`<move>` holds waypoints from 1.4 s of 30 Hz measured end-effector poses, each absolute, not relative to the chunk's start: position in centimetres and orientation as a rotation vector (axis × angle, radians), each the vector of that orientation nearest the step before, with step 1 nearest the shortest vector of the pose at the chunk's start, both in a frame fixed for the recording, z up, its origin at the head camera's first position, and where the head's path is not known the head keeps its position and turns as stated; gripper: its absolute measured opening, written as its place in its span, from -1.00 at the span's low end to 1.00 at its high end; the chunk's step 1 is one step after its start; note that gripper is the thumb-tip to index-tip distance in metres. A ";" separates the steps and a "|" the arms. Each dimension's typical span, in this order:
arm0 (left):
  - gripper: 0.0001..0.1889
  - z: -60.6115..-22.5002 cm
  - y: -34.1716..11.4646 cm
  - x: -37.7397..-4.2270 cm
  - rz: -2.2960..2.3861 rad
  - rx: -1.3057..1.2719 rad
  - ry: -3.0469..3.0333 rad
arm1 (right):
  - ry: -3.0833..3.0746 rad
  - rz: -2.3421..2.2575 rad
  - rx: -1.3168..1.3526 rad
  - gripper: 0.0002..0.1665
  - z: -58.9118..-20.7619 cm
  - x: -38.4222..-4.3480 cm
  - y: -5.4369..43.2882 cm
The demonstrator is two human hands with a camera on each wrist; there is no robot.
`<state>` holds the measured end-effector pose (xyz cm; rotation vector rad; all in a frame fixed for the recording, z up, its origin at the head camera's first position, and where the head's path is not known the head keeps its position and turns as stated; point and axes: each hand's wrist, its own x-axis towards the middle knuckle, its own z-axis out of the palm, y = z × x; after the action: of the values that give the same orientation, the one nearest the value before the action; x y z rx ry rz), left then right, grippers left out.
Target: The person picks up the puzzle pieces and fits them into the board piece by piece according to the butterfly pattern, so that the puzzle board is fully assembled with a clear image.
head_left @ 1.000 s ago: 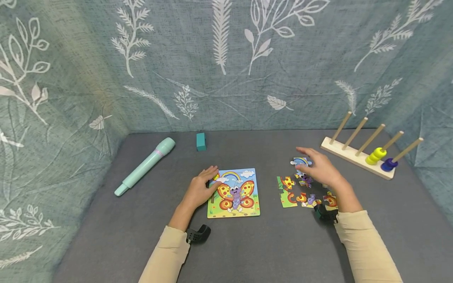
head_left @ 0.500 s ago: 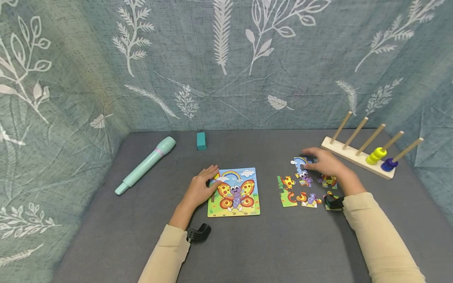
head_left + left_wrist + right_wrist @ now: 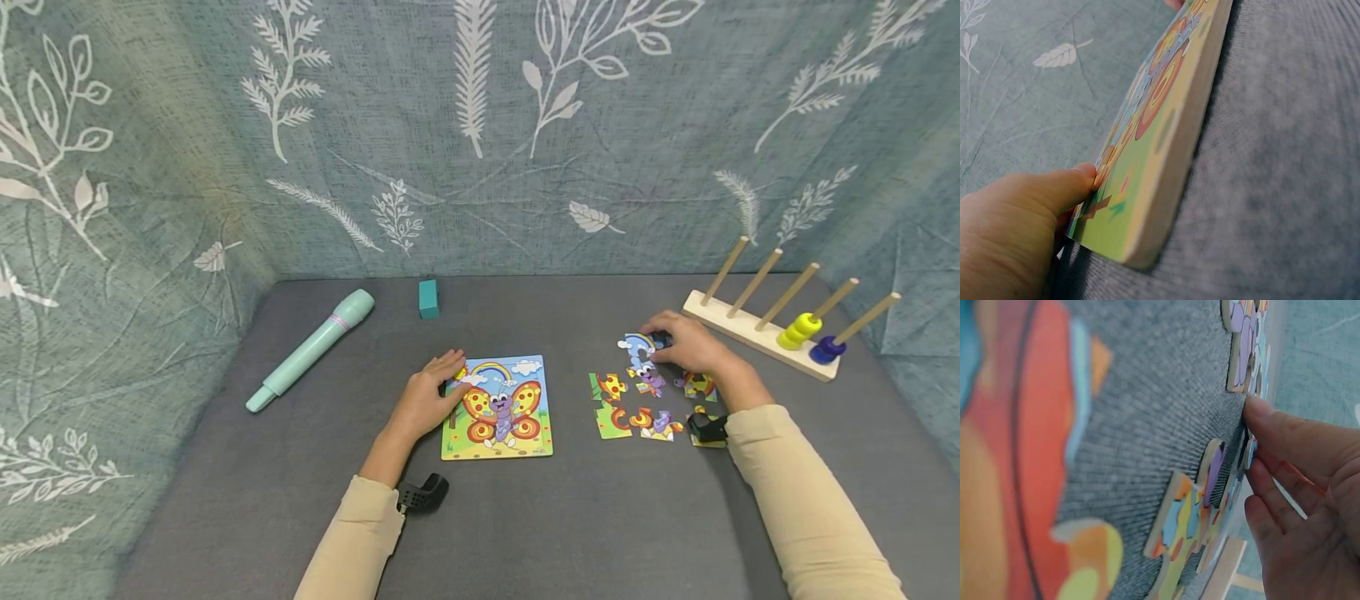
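Observation:
A butterfly picture puzzle board (image 3: pixel 501 417) lies flat, left of the loose pieces. My left hand (image 3: pixel 422 404) rests along its upper left edge, fingers extended; in the left wrist view the thumb (image 3: pixel 1075 183) touches the printed face. My right hand (image 3: pixel 690 343) is over the upper right of the loose pieces. Its thumb (image 3: pixel 1272 422) and fingers close around the thin edge of a puzzle piece (image 3: pixel 1250 450), mostly hidden by the hand. Beside the thumb lies a rainbow puzzle piece (image 3: pixel 636 345). Several other puzzle pieces (image 3: pixel 613 421) lie in loose rows below.
A wooden peg stand (image 3: pixel 757 335) with yellow rings (image 3: pixel 798 331) and blue rings (image 3: pixel 827 349) stands at the back right. At the left lies a mint microphone-shaped toy (image 3: pixel 309 352). A teal block (image 3: pixel 428 298) sits near the back edge by the cloth backdrop (image 3: pixel 480 208).
My right hand has shifted right, uncovering more pieces, and its thumb and fingers have come closer together at a piece. My left hand stays on the board.

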<state>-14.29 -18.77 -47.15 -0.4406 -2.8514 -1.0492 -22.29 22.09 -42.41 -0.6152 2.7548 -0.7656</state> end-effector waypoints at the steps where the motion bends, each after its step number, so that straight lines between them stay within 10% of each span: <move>1: -0.46 -47.1 -18.8 -14.3 -1.050 -0.440 -2.849 | 2.764 -0.753 -0.610 -0.56 -42.4 -22.3 22.1; 42: -0.46 -47.2 -18.8 -14.3 -1.029 -0.437 -2.852 | 2.758 -1.206 -0.813 -0.53 -41.9 -17.8 12.8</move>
<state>-14.25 -18.81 -47.20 -0.4366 -2.8516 -1.0289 -17.76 12.76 -41.95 -0.8127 2.7579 -1.2060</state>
